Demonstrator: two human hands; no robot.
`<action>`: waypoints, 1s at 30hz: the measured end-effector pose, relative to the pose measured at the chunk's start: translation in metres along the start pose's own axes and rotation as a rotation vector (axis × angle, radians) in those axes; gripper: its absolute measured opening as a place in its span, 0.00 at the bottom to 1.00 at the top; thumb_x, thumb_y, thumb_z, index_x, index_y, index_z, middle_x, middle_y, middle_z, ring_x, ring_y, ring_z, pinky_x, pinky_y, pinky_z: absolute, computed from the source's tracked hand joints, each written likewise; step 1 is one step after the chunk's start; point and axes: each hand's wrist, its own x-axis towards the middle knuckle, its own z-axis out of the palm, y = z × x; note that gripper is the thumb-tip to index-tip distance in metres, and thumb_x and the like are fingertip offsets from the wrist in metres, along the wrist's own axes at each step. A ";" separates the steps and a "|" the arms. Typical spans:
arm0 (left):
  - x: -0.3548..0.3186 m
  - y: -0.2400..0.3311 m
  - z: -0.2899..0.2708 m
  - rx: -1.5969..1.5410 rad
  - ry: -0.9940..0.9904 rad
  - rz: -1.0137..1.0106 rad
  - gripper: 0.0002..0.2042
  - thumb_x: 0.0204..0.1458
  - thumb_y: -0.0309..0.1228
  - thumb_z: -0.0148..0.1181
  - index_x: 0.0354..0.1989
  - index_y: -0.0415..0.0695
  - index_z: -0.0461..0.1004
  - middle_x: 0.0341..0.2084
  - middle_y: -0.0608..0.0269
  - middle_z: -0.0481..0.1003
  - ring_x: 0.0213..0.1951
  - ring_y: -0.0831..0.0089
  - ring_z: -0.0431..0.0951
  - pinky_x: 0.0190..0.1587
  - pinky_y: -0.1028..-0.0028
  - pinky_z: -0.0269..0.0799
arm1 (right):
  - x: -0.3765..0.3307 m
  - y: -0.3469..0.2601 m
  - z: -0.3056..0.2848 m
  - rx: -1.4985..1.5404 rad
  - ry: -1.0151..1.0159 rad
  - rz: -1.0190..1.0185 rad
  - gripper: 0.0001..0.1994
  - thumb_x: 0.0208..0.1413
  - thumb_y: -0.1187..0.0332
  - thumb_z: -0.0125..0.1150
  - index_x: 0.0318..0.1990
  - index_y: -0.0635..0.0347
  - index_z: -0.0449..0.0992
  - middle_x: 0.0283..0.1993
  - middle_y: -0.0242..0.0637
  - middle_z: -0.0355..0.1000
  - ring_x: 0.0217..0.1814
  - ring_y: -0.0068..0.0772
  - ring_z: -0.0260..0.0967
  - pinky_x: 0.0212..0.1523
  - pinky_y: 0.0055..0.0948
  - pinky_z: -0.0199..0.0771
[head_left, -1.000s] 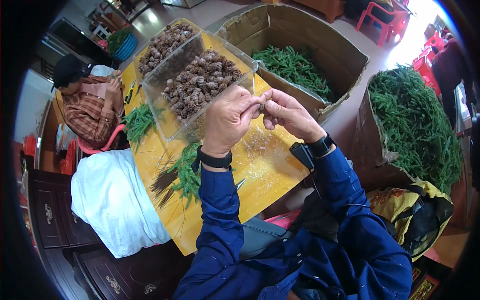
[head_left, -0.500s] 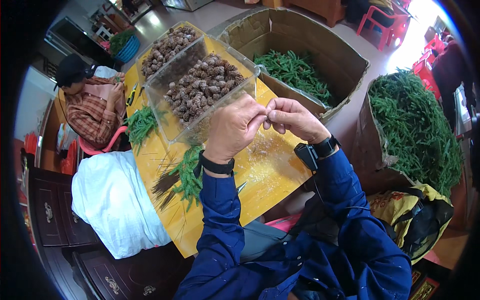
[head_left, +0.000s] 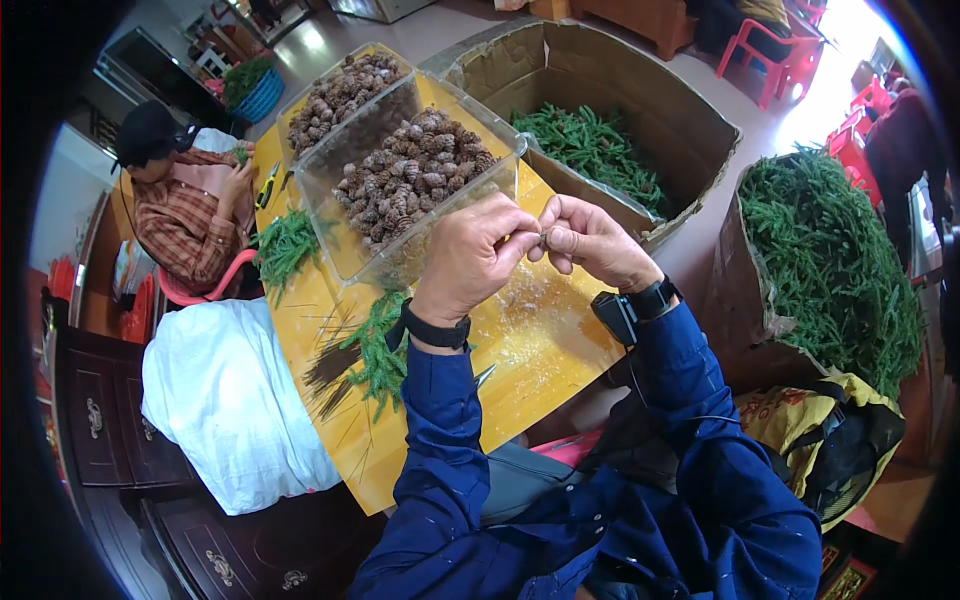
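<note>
Bent over a yellow tabletop [head_left: 535, 345] dusted with pale flakes, a worker in a wrinkled navy shirt brings both hands together. The left hand [head_left: 468, 250] and right hand [head_left: 600, 240] meet at the fingertips, thumbs and forefingers pinched tight on a small dark piece [head_left: 543, 241], mostly hidden by skin and too small to identify; the right hand's other fingers curl loosely below. The piece is held above the table, just beyond the near corner of a clear, hard-walled plastic bin [head_left: 505, 178] heaped with brown, rough-scaled pine cones [head_left: 420, 170]. Nearer the left forearm, bristly green sprigs [head_left: 380, 350] lie beside a spray of thin, straight dark stems [head_left: 330, 372], while a creased cardboard carton [head_left: 690, 125] holds more greenery. Compared with a second ago, the joined fingertips sit slightly closer to the worker, their pinch unchanged; the pine cones remain heaped.
</note>
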 end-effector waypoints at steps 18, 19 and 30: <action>0.002 0.008 0.003 0.047 0.069 0.022 0.03 0.48 0.20 0.64 0.30 0.41 0.79 0.25 0.63 0.76 0.24 0.73 0.78 0.25 0.74 0.70 | -0.001 0.000 0.006 0.137 0.016 -0.009 0.11 0.67 0.62 0.58 0.48 0.58 0.70 0.38 0.30 0.74 0.29 0.15 0.65 0.32 0.14 0.66; 0.002 0.007 0.003 0.051 0.064 0.034 0.03 0.48 0.18 0.64 0.29 0.40 0.78 0.24 0.64 0.75 0.23 0.77 0.77 0.23 0.77 0.68 | -0.001 0.000 0.007 0.128 0.014 -0.011 0.11 0.67 0.61 0.58 0.48 0.58 0.70 0.38 0.30 0.73 0.30 0.15 0.66 0.32 0.14 0.66; 0.002 0.000 0.006 0.137 0.105 0.007 0.02 0.49 0.19 0.62 0.29 0.40 0.77 0.24 0.62 0.74 0.22 0.74 0.76 0.23 0.75 0.68 | 0.006 0.009 0.013 -0.275 0.161 -0.187 0.09 0.67 0.69 0.58 0.49 0.62 0.69 0.38 0.29 0.73 0.33 0.16 0.69 0.37 0.16 0.72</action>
